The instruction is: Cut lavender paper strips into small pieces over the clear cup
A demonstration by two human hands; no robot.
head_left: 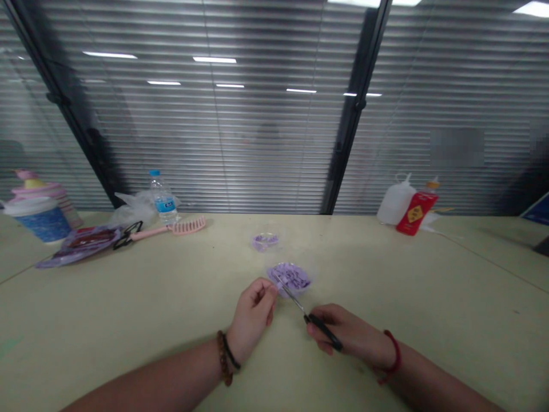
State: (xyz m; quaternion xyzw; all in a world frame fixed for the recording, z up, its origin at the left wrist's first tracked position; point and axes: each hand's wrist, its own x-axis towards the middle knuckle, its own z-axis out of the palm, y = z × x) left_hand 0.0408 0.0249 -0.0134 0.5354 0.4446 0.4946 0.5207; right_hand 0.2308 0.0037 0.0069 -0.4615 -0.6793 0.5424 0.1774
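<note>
My right hand [338, 329] grips the black handles of a pair of scissors [295, 300], whose metal blades point up and left over a small bowl [295, 292]. Purple pieces [291, 276] fill that bowl. Beside its left rim, my left hand [255, 309] is closed in a pinch at the blade tips. A small light purple bit [279, 286] shows at these fingertips; its kind is too small to tell. Farther back stands a smaller clear dish [266, 243] with purple bits in it.
On the left are a blue cup [43, 220], a purple packet [86, 243], a pink hairbrush [184, 226], a water bottle [163, 200] and a clear plastic bag [135, 209]. A white squeeze bottle [395, 203] and a red bottle [417, 212] stand back right. Blinds rise behind the table [171, 309].
</note>
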